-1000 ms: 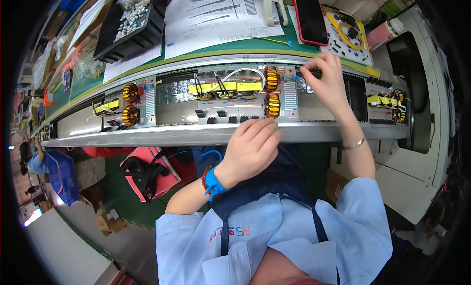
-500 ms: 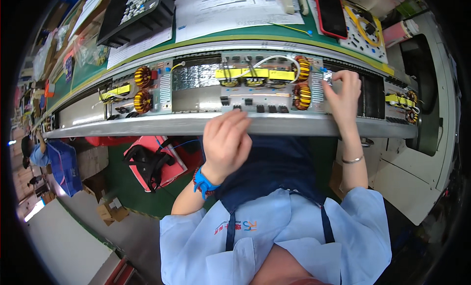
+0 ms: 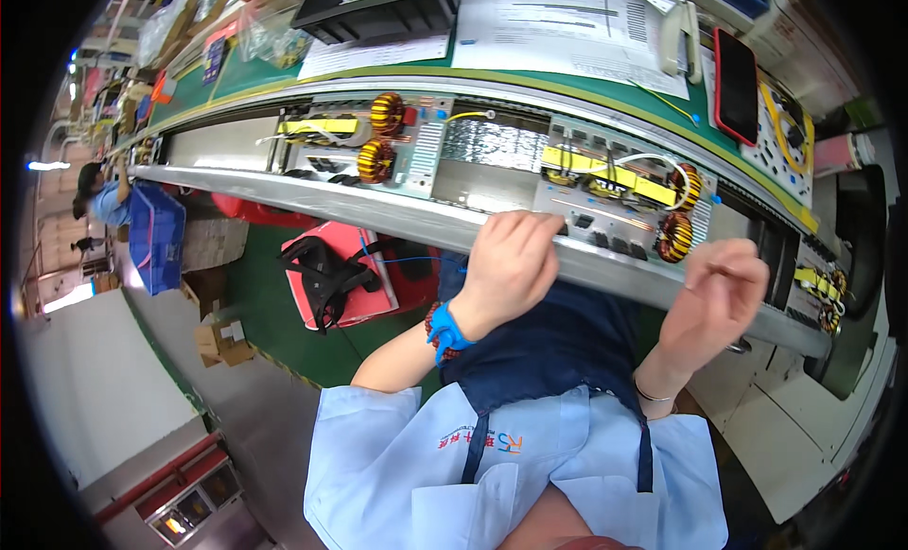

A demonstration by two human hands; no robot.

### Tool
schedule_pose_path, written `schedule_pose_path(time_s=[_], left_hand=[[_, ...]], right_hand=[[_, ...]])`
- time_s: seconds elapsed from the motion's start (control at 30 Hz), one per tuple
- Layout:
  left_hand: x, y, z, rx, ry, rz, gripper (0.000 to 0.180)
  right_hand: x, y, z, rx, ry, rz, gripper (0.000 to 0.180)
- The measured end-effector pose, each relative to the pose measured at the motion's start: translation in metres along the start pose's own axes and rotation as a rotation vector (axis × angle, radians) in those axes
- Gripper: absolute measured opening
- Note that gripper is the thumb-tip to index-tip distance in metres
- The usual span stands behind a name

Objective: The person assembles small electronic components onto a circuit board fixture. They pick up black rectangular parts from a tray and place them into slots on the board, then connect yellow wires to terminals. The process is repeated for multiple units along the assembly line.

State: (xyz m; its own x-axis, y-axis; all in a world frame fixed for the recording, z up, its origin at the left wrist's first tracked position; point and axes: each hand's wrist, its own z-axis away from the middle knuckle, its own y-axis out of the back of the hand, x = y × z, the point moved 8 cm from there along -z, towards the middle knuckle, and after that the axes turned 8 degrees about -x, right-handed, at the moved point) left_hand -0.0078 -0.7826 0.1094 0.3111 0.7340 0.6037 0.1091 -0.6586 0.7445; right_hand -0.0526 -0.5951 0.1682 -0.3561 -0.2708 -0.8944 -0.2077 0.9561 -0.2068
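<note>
Grey rectangular circuit board with yellow transformers, silver metal rail along near edge. Left hand at board's near-left corner, fingers bunched; right hand off near-right corner, fingers curled; can't tell grips. Careless right-hand swing might loosen board's copper-wire ring coil.

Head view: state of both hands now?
Left hand: fingers curled at the circuit board's near edge; grip cannot be told.
Right hand: loosely curled, no held item visible; whether it pinches something small cannot be told.
</note>
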Motion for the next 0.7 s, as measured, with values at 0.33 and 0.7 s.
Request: schedule_pose_path(time_s=[0.33, 0.7], left_hand=[[0.026, -0.009, -0.016, -0.054, -0.088, 0.048, 0.038], [0.036, -0.023, -0.015, -0.211, -0.136, 0.098, 0.037]], right_hand=[[0.007, 0.031, 0.039, 0.222, 0.103, -0.150, 0.012], [-0.001, 0.080, 0.096, 0.100, -0.171, 0.542, 0.010]])
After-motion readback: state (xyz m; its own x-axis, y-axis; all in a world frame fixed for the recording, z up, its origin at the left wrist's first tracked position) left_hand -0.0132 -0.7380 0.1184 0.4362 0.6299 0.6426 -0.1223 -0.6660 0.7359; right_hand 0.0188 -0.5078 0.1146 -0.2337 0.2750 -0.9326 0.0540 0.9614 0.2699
